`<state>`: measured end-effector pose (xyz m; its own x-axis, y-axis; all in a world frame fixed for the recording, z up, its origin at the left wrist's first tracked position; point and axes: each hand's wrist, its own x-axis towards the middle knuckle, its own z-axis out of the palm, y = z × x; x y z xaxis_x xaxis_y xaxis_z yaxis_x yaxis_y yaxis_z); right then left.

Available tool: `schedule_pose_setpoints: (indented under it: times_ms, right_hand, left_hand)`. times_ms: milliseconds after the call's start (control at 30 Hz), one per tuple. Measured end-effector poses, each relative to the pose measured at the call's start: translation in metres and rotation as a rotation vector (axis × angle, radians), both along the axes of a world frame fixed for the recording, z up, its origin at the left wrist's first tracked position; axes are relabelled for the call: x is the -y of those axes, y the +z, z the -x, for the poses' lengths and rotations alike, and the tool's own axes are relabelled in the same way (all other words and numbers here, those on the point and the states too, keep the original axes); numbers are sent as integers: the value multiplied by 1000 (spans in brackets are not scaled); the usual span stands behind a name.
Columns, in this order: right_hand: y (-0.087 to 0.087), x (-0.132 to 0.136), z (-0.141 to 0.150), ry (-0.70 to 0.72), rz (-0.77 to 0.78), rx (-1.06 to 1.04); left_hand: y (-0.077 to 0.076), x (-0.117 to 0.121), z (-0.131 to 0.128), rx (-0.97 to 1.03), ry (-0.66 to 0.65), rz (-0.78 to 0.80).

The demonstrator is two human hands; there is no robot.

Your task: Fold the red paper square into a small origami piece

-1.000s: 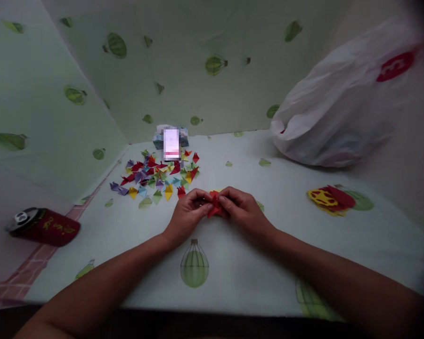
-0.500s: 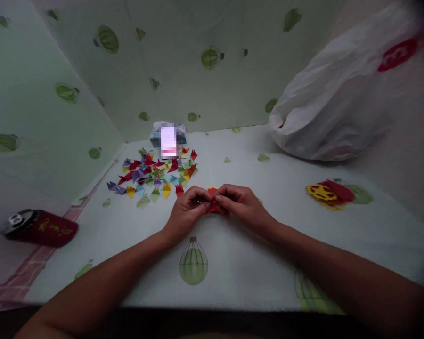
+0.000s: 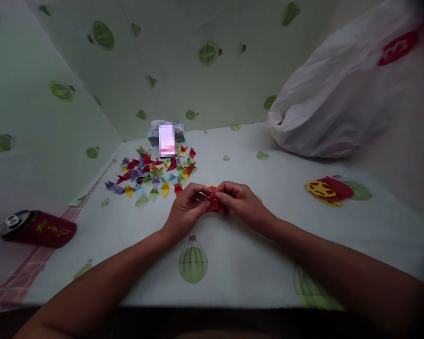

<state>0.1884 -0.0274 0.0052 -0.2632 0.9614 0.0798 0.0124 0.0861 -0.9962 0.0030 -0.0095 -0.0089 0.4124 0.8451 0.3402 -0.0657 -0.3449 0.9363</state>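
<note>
A small piece of red paper [image 3: 213,203] is pinched between my two hands, low over the middle of the table; a bit of yellow shows just behind it. My left hand [image 3: 188,207] grips its left side between thumb and fingers. On the right side, my right hand [image 3: 240,202] pinches it with thumb and forefinger. The fingers cover much of the paper, so its folded shape is hard to make out. Beyond my left hand lies a heap of folded paper pieces [image 3: 148,176] in red, purple, yellow, green and blue.
Behind the heap a lit screen [image 3: 167,140], blurred out, leans at a tissue box [image 3: 179,133]. A red drink can [image 3: 42,228] stands at the left edge. Red and yellow paper cutouts [image 3: 327,189] lie at the right, below a large white plastic bag [image 3: 325,103].
The whole view has shifted slightly. My hands stay on the red paper, and its visible part looks slightly different between the fingertips.
</note>
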Motion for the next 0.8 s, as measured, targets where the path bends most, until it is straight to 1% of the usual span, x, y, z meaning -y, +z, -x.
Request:
schedule_pose_setpoints:
  times_ms: [133,200,300,400,433,500,533,600,700,800]
  right_hand:
    - [-2,0,-1,-10,47,-53]
    - [-2,1,0,-13,66,-63]
    - [-2,1,0,-33,67,-39]
    - [-3,0,0,-94,42,-39]
    - [-4,-1,0,-120,33,-51]
    - [-5,-2,0,-165,20,-71]
    - [-6,-3,-1,-181,17,-72]
    - [-6,-3,-1,-196,20,-63]
    - [-4,-2,0,-190,20,-49]
    - [-3,0,0,-173,12,-44]
  left_hand:
    - [2,-1,1,-110,2,-125]
    - [3,0,1,-162,-3,-160]
    - [5,-1,2,-203,25,-169]
    - [2,-5,4,-245,139,-111]
    - [1,-8,5,-290,185,-82]
    - [-2,-16,7,-446,248,-58]
    - [-3,-20,8,-548,263,-81]
    - [-6,-27,11,-670,287,-135]
    - [-7,-35,14,-765,325,-213]
    - [-8,-38,15,-841,327,-261]
